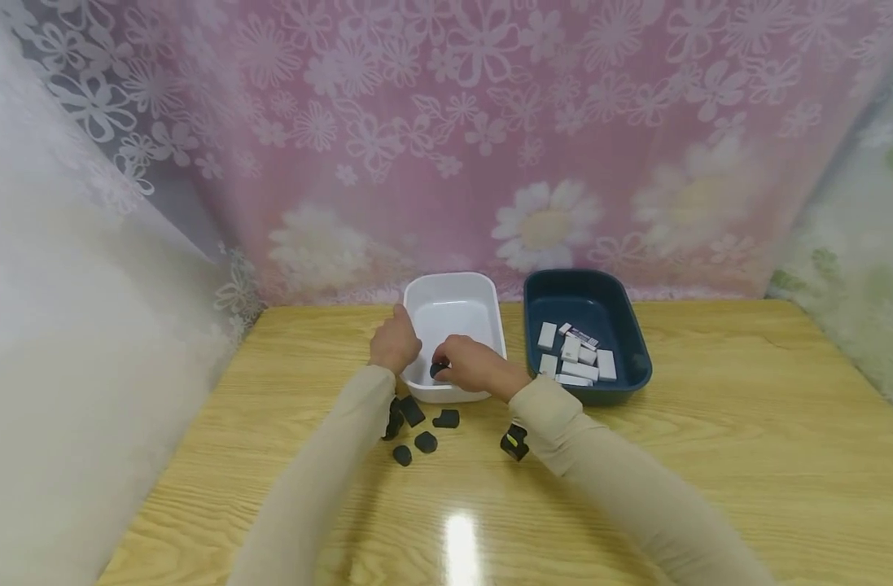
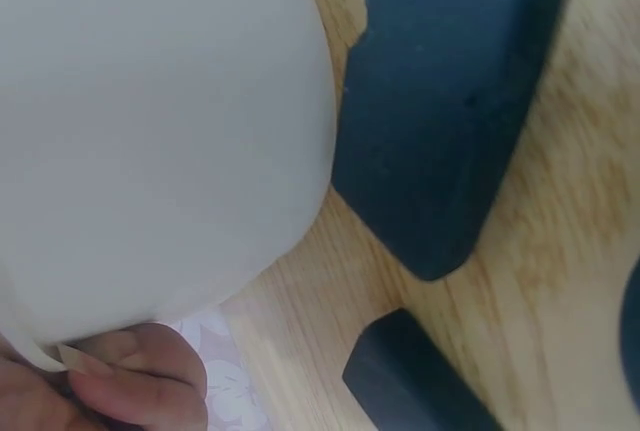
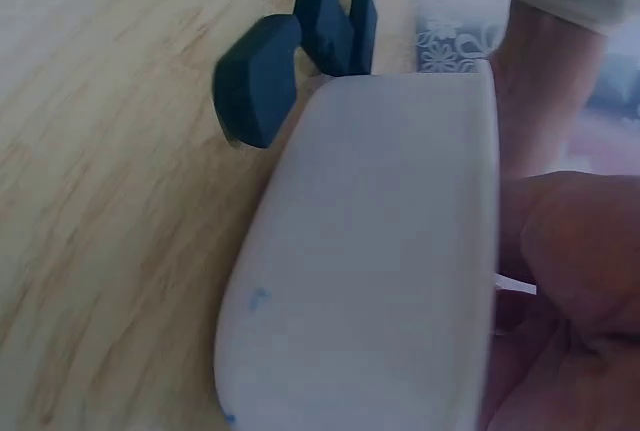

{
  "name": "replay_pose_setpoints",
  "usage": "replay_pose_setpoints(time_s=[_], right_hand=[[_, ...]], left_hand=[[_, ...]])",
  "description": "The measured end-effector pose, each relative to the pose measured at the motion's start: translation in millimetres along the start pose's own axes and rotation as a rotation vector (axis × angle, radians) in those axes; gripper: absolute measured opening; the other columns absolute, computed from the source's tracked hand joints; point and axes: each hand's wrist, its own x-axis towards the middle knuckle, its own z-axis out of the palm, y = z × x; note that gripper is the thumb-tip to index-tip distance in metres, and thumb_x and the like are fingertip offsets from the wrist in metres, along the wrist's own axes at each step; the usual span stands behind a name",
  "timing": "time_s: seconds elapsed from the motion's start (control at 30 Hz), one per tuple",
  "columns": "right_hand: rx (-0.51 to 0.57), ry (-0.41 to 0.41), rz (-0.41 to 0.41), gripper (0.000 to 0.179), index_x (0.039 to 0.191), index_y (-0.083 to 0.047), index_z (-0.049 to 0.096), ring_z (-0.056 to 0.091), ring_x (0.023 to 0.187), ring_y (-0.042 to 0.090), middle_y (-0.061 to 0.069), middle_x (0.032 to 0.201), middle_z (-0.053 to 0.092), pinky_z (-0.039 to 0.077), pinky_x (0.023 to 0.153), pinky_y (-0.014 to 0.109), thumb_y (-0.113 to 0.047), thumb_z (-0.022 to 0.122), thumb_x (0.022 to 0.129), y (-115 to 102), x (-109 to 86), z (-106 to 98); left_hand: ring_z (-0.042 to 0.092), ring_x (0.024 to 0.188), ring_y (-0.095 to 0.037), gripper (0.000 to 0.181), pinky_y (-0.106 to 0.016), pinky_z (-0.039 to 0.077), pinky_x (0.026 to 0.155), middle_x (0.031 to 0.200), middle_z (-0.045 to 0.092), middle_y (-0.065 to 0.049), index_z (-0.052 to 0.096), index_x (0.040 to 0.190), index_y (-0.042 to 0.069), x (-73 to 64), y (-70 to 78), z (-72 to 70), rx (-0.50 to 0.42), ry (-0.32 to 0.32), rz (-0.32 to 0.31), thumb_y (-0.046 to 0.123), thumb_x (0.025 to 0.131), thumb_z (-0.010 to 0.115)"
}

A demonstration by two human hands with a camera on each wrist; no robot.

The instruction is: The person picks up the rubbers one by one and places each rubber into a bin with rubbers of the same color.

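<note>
The white plastic basin stands at the back middle of the table. My left hand grips its left rim; in the left wrist view the fingers curl over the edge. My right hand reaches over the basin's front, pinching a small black block between thumb and fingers inside the basin. Whether that block touches the basin floor, I cannot tell. Several more black, angular blocks lie on the wood in front of the basin, one notched block among them.
Right of the white basin is a dark blue basin holding several small white boxes. The wooden table runs back to a pink flowered curtain. Wrist cameras hang below both wrists.
</note>
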Motion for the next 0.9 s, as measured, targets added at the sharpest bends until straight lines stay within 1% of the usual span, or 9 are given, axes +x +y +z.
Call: replay_pose_setpoints(time_s=[0.1,0.2,0.4,0.5,0.57,0.63,0.7,0.8,0.9], right_hand=[[0.005,-0.015,0.033,0.018,0.102,0.000,0.071,0.059,0.085,0.018,0.006,0.091,0.067,0.047,0.083,0.035,-0.010,0.071,0.087,4.4,1.0,5.8],[0.017,-0.015,0.057,0.020,0.103,0.000,0.071,0.060,0.087,0.019,0.007,0.094,0.068,0.047,0.084,0.035,-0.011,0.071,0.086,6.4,1.3,8.7],[0.014,-0.028,0.094,0.022,0.105,-0.002,0.071,0.060,0.089,0.018,0.006,0.096,0.068,0.047,0.084,0.034,-0.014,0.071,0.087,3.0,14.6,8.2],[0.021,-0.028,0.086,0.022,0.105,-0.002,0.070,0.059,0.087,0.018,0.006,0.095,0.067,0.047,0.083,0.033,-0.015,0.072,0.086,0.6,22.9,7.4],[0.011,-0.033,0.094,0.023,0.105,-0.002,0.070,0.060,0.087,0.018,0.005,0.094,0.067,0.047,0.083,0.033,-0.015,0.072,0.086,1.5,23.5,7.8],[0.004,-0.045,0.123,0.023,0.104,-0.003,0.070,0.060,0.087,0.018,0.005,0.093,0.067,0.048,0.082,0.034,-0.014,0.073,0.085,3.5,21.2,8.8],[0.002,-0.053,0.152,0.024,0.105,-0.004,0.071,0.061,0.088,0.018,0.004,0.094,0.067,0.048,0.082,0.033,-0.014,0.074,0.084,3.1,23.7,10.7],[0.006,-0.079,0.183,0.025,0.107,-0.004,0.070,0.062,0.090,0.019,0.004,0.097,0.067,0.048,0.083,0.035,-0.015,0.074,0.085,5.8,21.9,13.1],[0.002,-0.085,0.185,0.024,0.108,-0.005,0.070,0.062,0.092,0.020,0.005,0.100,0.067,0.049,0.083,0.036,-0.018,0.070,0.087,7.1,22.3,13.7]], left_hand=[[0.063,0.090,-0.035,0.053,-0.045,0.052,0.073,0.101,0.062,-0.021,0.035,0.132,-0.001,-0.9,4.7,6.2,-0.007,-0.010,-0.004,0.014,0.089,0.061],[0.063,0.090,-0.036,0.053,-0.045,0.052,0.073,0.103,0.061,-0.021,0.035,0.132,-0.001,-2.6,6.2,8.2,-0.014,-0.007,0.003,0.014,0.089,0.061],[0.064,0.087,-0.035,0.050,-0.044,0.053,0.072,0.102,0.061,-0.021,0.034,0.131,-0.002,0.7,-0.3,-1.4,-0.005,-0.014,0.007,0.013,0.089,0.058],[0.064,0.087,-0.035,0.050,-0.044,0.052,0.072,0.101,0.061,-0.021,0.035,0.130,-0.002,3.1,-3.2,-7.3,0.007,0.003,-0.006,0.013,0.089,0.059],[0.063,0.087,-0.035,0.049,-0.045,0.052,0.073,0.101,0.061,-0.021,0.035,0.130,-0.002,2.2,-2.6,-6.5,0.000,0.002,-0.005,0.013,0.089,0.060],[0.063,0.090,-0.035,0.050,-0.045,0.052,0.076,0.104,0.060,-0.021,0.034,0.131,-0.002,1.4,-0.9,-2.3,-0.016,-0.020,-0.004,0.013,0.090,0.059],[0.063,0.088,-0.035,0.052,-0.046,0.052,0.074,0.103,0.061,-0.022,0.034,0.132,-0.002,1.7,-2.3,-4.5,-0.021,-0.032,0.005,0.013,0.090,0.059],[0.064,0.085,-0.035,0.053,-0.046,0.052,0.069,0.100,0.062,-0.022,0.034,0.133,-0.002,-0.8,-0.2,-1.6,-0.022,-0.022,0.007,0.012,0.089,0.060],[0.064,0.084,-0.036,0.052,-0.046,0.052,0.068,0.099,0.062,-0.022,0.035,0.131,-0.002,-1.3,-0.2,-2.0,-0.017,0.002,0.005,0.012,0.089,0.061]])
